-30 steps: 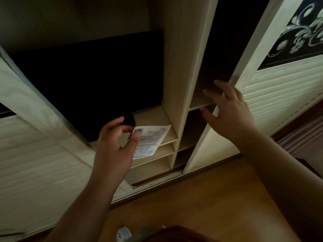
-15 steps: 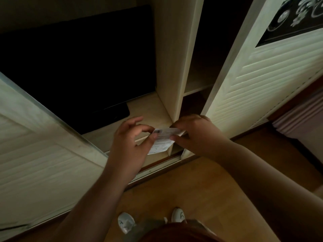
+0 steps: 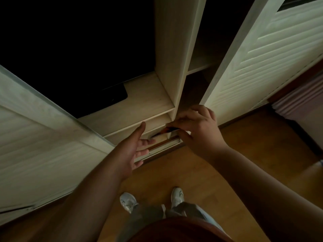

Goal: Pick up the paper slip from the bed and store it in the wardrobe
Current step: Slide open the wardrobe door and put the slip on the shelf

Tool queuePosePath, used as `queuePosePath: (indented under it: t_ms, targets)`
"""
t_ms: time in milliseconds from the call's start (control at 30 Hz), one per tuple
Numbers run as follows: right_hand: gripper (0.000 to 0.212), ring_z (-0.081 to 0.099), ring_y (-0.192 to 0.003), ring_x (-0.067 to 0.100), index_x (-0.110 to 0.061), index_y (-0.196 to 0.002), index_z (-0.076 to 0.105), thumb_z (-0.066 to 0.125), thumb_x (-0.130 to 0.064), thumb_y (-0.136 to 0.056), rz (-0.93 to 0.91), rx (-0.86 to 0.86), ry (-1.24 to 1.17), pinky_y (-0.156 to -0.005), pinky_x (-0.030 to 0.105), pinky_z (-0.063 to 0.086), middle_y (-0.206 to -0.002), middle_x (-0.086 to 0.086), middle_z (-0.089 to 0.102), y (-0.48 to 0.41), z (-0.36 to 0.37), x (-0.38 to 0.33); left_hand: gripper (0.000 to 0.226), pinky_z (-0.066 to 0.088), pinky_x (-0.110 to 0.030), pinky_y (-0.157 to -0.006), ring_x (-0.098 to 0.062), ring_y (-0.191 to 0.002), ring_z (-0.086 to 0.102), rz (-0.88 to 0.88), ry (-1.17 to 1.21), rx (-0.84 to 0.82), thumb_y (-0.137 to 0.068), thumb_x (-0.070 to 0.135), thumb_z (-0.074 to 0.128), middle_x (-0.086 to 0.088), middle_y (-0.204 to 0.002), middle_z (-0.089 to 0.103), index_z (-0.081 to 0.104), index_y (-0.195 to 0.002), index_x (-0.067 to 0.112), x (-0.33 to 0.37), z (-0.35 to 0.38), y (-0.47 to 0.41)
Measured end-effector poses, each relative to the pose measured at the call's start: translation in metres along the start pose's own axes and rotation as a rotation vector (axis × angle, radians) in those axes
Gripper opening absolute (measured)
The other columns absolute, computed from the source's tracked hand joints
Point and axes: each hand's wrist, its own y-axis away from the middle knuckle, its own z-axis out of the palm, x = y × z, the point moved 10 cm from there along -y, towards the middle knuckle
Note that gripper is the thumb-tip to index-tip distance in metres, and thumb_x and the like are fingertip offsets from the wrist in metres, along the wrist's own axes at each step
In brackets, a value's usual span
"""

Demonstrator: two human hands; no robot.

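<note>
Wardrobe (image 3: pixel 148 102) nearer; paper slip (image 3: pixel 158 134) now right hand's (image 3: pixel 197 128) alone

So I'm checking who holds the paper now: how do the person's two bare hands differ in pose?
The left hand is open, fingers spread and palm turned inward, gripping nothing; the right hand is curled, pinching the white paper slip. The left sits lower and nearer the sliding-door track; the right is beside the pale wooden divider. Both reach the low shelves.

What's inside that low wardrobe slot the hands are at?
The paper slip is going in edge-first, pinched by the right hand; the left hand is open beside it. Only the slip's near edge shows. Deeper in, the slot is shadowed and hidden by the hands.
</note>
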Motion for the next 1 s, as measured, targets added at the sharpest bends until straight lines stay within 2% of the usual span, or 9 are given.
queuePosePath:
  t_ms: [100, 200, 333, 400, 467, 567, 733, 900, 1000]
  targets:
    - [0.031, 0.049, -0.124, 0.034, -0.031, -0.116, 0.077, 0.061, -0.028, -0.09, -0.015, -0.006, -0.023, -0.102, 0.053, 0.034, -0.118, -0.002, 0.07, 0.011, 0.014, -0.002, 0.032, 0.041, -0.039, -0.093, -0.009, -0.112, 0.062, -0.045, 0.162, -0.038, -0.088, 0.046, 0.07, 0.009, -0.117, 0.073, 0.076, -0.111, 0.025, -0.011, 0.009, -0.014]
    - [0.037, 0.041, -0.134, 0.036, -0.039, -0.117, 0.075, 0.073, -0.021, -0.085, 0.079, -0.074, -0.072, -0.108, 0.059, 0.031, -0.133, -0.002, 0.061, 0.021, 0.033, 0.009, 0.016, 0.04, -0.035, -0.092, -0.008, -0.107, 0.064, -0.026, 0.205, 0.003, -0.091, 0.024, 0.071, 0.005, -0.113, 0.074, 0.07, -0.106, 0.02, -0.018, 0.008, -0.024]
    - [0.051, 0.025, -0.145, 0.031, -0.044, -0.131, 0.061, 0.072, -0.022, -0.087, 0.31, -0.124, -0.235, -0.111, 0.051, 0.025, -0.157, -0.005, 0.034, 0.043, 0.06, 0.036, 0.014, 0.042, -0.035, -0.089, -0.011, -0.107, 0.064, 0.039, 0.172, 0.11, -0.09, 0.024, 0.074, 0.001, -0.113, 0.074, 0.07, -0.102, 0.018, -0.018, -0.002, -0.033]
    - [0.06, 0.033, -0.143, 0.025, -0.038, -0.141, 0.05, 0.071, -0.019, -0.088, 0.496, -0.141, -0.508, -0.11, 0.042, 0.037, -0.153, -0.007, 0.033, 0.058, 0.078, 0.054, 0.011, 0.047, -0.036, -0.091, -0.013, -0.106, 0.062, 0.071, 0.119, 0.196, -0.091, 0.027, 0.074, 0.001, -0.111, 0.072, 0.068, -0.099, 0.021, -0.018, -0.01, -0.036]
    - [0.055, 0.059, -0.12, 0.007, -0.034, -0.139, 0.051, 0.071, -0.024, -0.089, 0.751, -0.196, -0.856, -0.085, 0.022, 0.056, -0.137, -0.01, 0.049, 0.076, 0.105, 0.063, 0.006, 0.05, -0.037, -0.086, -0.013, -0.099, 0.062, 0.107, 0.049, 0.239, -0.092, 0.031, 0.072, 0.005, -0.102, 0.071, 0.067, -0.092, 0.027, -0.017, -0.014, -0.039]
    - [0.04, 0.068, -0.087, -0.009, -0.029, -0.13, 0.063, 0.07, -0.039, -0.091, 0.893, -0.333, -0.999, -0.059, 0.01, 0.051, -0.114, -0.009, 0.07, 0.087, 0.141, 0.059, 0.006, 0.049, -0.036, -0.083, -0.011, -0.092, 0.06, 0.133, -0.026, 0.229, -0.094, 0.034, 0.069, 0.01, -0.094, 0.068, 0.071, -0.096, 0.028, -0.018, -0.014, -0.047]
    - [0.014, 0.068, -0.074, -0.012, -0.04, -0.093, 0.073, 0.068, -0.053, -0.09, 0.974, -0.403, -1.051, -0.067, 0.024, 0.043, -0.083, -0.024, 0.076, 0.081, 0.172, 0.063, 0.011, 0.045, -0.039, -0.095, -0.012, -0.104, 0.061, 0.122, -0.062, 0.133, -0.093, 0.031, 0.07, 0.009, -0.107, 0.072, 0.074, -0.103, 0.028, -0.027, -0.005, -0.068]
    - [0.04, 0.072, -0.107, 0.021, -0.018, -0.124, 0.069, 0.074, -0.037, -0.09, 0.954, -0.381, -1.101, -0.096, 0.044, 0.055, -0.115, 0.006, 0.076, 0.066, 0.19, 0.071, 0.009, 0.043, -0.026, -0.069, 0.013, -0.071, 0.064, 0.193, -0.179, 0.142, -0.092, 0.037, 0.07, 0.033, -0.069, 0.071, 0.07, -0.084, 0.04, -0.03, -0.009, -0.09]
    - [0.034, 0.072, -0.108, 0.022, -0.019, -0.125, 0.069, 0.071, -0.031, -0.093, 0.943, -0.371, -1.101, -0.101, 0.048, 0.053, -0.116, 0.007, 0.076, 0.06, 0.201, 0.079, 0.007, 0.042, -0.023, -0.061, 0.013, -0.066, 0.064, 0.241, -0.272, 0.214, -0.09, 0.042, 0.069, 0.025, -0.077, 0.073, 0.072, -0.092, 0.037, -0.027, -0.018, -0.099]
